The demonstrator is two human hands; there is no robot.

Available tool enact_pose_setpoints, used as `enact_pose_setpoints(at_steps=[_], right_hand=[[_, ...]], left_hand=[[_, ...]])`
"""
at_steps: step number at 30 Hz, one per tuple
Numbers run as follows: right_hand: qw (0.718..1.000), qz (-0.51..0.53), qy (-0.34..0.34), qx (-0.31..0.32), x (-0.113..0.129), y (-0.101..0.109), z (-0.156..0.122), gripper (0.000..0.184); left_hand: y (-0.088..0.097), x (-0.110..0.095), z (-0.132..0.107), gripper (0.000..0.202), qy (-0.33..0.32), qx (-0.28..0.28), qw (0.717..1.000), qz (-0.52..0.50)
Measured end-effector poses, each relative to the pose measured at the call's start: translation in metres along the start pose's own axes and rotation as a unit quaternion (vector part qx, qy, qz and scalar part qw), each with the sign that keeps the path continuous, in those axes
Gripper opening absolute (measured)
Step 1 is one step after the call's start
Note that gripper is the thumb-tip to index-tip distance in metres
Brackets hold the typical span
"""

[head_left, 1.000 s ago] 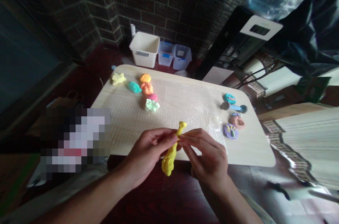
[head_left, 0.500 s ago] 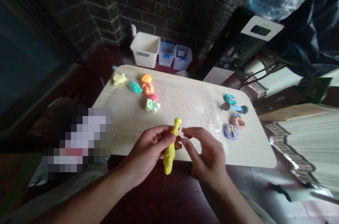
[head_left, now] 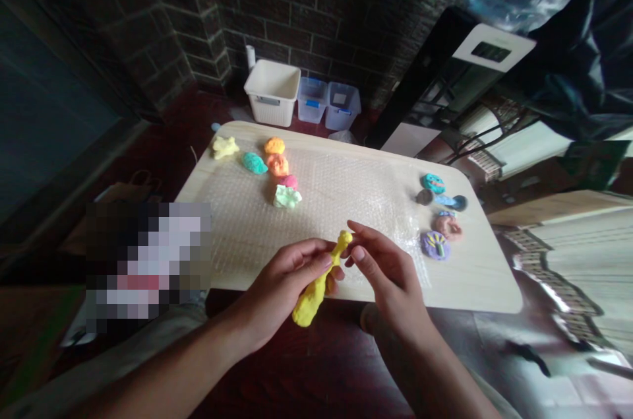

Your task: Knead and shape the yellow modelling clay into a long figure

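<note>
A long yellow clay piece [head_left: 311, 300], thick and lumpy at its lower end with a thin neck and small knob on top, is held in my left hand [head_left: 281, 287]. The thumb presses on its neck from the front, and the fingers wrap behind. It tilts to the upper right, above the table's near edge. My right hand [head_left: 390, 274] is right beside the knob, thumb and index finger apart and the other fingers curled. Whether a fingertip touches the knob, I cannot tell.
The pale wooden table [head_left: 479, 287] is partly covered by bubble wrap [head_left: 336, 188]. Several coloured clay pieces, among them a light green one [head_left: 287, 196], lie at the left. More, including a purple disc [head_left: 436, 245], lie at the right. Bins [head_left: 271, 99] stand behind.
The yellow clay piece has tipped, its knob moving right and its thick end left. My right hand's fingers have come closer around the knob. The view has shifted slightly.
</note>
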State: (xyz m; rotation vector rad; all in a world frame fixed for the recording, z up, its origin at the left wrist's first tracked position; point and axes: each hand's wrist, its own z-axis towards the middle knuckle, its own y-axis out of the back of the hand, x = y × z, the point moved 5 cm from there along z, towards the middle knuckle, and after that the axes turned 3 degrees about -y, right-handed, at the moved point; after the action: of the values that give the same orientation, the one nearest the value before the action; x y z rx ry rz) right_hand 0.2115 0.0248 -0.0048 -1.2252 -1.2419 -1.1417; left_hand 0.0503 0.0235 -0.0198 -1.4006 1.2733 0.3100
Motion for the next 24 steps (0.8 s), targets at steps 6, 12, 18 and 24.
enact_pose_setpoints(at_steps=[6,12,18,24], right_hand=[[0.999,0.019,0.003,0.033,0.0044,-0.0015,0.0017,0.021],[0.999,0.013,-0.009,0.043,0.0015,-0.0011,0.0002,0.017],[0.998,0.01,0.0,0.063,0.0044,-0.001,-0.0003,0.016],[0.997,0.01,0.014,0.072,0.0067,-0.0005,-0.0004,0.014]], left_hand=[[-0.0005,-0.0008,0.0006,0.028,-0.026,0.023,0.996,0.082],[0.0017,0.0044,0.0012,0.028,-0.034,0.034,0.993,0.111],[0.0016,-0.0034,-0.0007,0.025,-0.071,0.009,0.987,0.144],[0.0035,-0.0053,-0.0036,0.023,-0.11,-0.012,0.978,0.178]])
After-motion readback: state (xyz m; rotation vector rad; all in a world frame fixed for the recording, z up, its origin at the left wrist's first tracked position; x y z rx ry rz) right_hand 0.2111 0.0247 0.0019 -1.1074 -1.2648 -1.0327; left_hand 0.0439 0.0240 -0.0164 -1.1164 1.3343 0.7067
